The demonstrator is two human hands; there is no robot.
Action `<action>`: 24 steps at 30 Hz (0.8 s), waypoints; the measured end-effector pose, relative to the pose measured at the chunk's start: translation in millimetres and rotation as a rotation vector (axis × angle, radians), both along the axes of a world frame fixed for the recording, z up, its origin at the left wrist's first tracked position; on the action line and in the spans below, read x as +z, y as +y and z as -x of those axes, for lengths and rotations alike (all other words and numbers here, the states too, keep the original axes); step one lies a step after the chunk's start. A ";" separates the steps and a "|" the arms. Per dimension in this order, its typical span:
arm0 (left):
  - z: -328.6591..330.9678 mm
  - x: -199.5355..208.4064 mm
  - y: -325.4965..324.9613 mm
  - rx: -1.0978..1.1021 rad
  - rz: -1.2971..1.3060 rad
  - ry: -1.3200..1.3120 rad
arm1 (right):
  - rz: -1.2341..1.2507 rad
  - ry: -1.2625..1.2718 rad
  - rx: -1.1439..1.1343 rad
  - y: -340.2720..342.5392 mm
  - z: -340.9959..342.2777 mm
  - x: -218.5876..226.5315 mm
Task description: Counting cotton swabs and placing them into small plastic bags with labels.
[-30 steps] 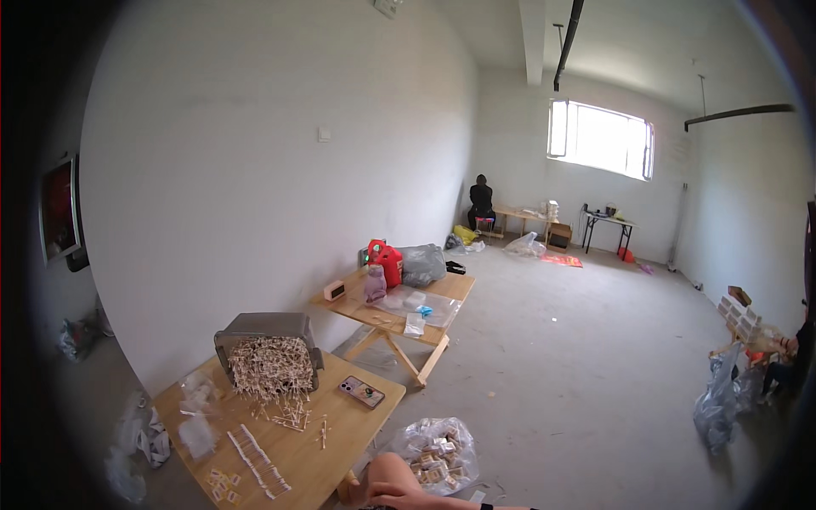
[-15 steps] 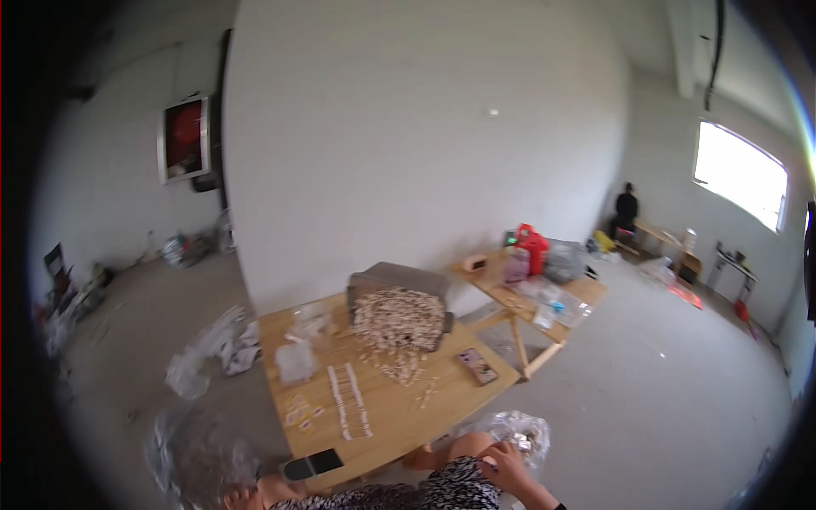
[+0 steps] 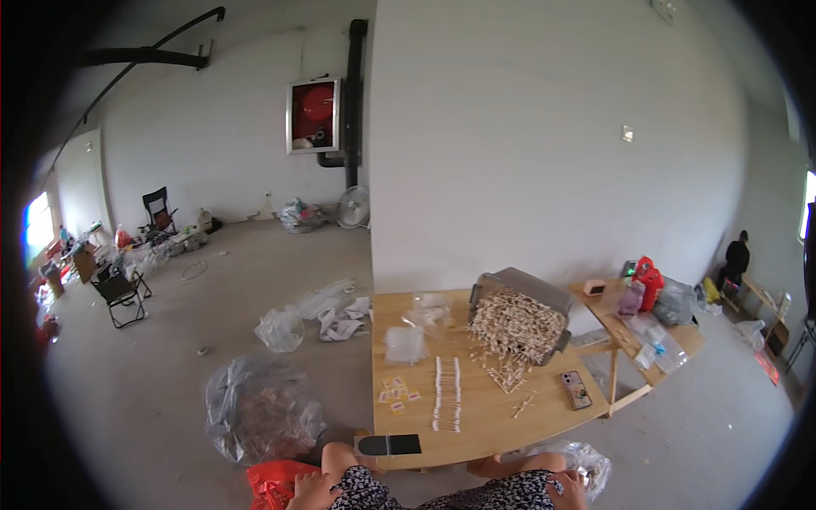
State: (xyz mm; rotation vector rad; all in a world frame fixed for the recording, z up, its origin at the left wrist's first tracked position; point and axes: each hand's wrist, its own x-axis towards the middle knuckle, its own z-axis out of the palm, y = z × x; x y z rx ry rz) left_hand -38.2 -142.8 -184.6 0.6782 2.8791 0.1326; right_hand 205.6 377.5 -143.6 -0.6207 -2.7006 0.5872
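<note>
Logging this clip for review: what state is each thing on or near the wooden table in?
Grey plastic bin: tipped on its side, spilling.
Small wooden sticks: heaped out of the bin onto the wooden table.
Two rows of sticks: laid out neatly.
Smartphone: lying flat.
Left hand: resting on the lap, empty.
Right hand: on the lap, by a clear bag.

Bare white walls (image 3: 527, 144) rise over a grey concrete floor (image 3: 255, 280), lit by daylight from a window (image 3: 38, 229) at far left. A folding chair (image 3: 119, 293) and a floor fan (image 3: 354, 206) stand well apart.
</note>
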 end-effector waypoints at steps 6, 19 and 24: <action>17.9 -80.6 -18.7 0.612 -0.308 -0.290 | -0.094 -0.151 0.022 6.5 -8.9 -33.9; 9.4 -52.1 -27.2 0.007 -0.544 -0.296 | 0.080 0.047 0.015 5.1 -9.7 -64.4; 7.6 11.4 -22.9 0.358 -0.923 -0.521 | 0.057 0.042 -0.009 7.8 -18.8 -64.4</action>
